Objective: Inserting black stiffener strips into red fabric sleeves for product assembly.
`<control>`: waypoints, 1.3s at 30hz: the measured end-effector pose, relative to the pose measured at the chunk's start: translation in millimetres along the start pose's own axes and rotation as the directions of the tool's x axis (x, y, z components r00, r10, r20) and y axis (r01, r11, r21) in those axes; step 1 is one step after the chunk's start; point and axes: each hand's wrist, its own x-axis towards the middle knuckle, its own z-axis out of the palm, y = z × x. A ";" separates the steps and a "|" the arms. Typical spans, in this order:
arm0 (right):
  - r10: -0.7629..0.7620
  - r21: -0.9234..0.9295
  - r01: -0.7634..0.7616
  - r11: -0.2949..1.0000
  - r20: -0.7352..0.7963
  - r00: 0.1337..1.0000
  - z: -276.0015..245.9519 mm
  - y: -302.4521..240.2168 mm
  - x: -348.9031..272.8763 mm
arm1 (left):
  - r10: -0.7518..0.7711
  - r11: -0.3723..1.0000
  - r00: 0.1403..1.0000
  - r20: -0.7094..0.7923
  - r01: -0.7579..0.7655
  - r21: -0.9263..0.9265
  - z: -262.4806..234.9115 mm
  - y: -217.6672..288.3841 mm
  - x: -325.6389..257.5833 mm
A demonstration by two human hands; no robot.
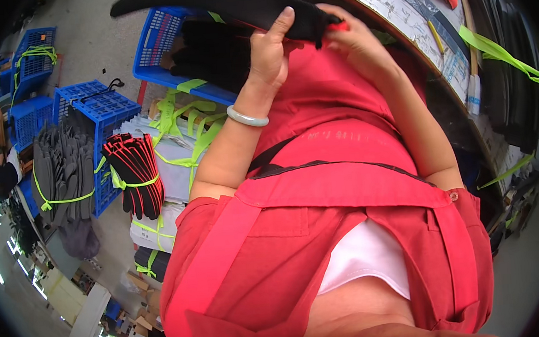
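Note:
A long, dark piece of black fabric (206,1) stretches across the top of the view, its rounded end pointing left. My left hand (268,54) is closed on its lower edge, thumb pressed on top. My right hand (359,40) is closed at the bunched right end, where a small bit of red shows by the fingers. Part of that end is hidden behind the fingers. Just below the fabric, a blue plastic crate (153,43) holds a pile of black fabric pieces (207,62).
Bundles of black-and-red pieces (135,172) and grey pieces (64,172), tied with bright green strips, sit at the left near more blue crates (97,109). On the right runs a worn table (390,13) with a yellow pencil-like stick (436,36) and stacked dark pieces (502,68).

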 end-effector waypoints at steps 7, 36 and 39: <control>0.362 -0.171 -0.334 0.927 0.174 0.916 4.3 8.6 -26.3 | 0.078 0.997 0.996 0.046 -0.078 0.000 -12.5 -3.8 -2.3; -0.266 -0.671 0.249 0.698 0.080 0.961 -17.9 25.2 1.8 | -0.162 0.921 0.980 0.115 0.108 0.374 -19.3 -22.1 -9.0; -0.173 -0.537 0.192 0.821 0.087 0.981 -19.1 17.2 3.3 | -0.120 0.825 0.982 0.149 0.015 0.564 -23.4 -26.7 -15.3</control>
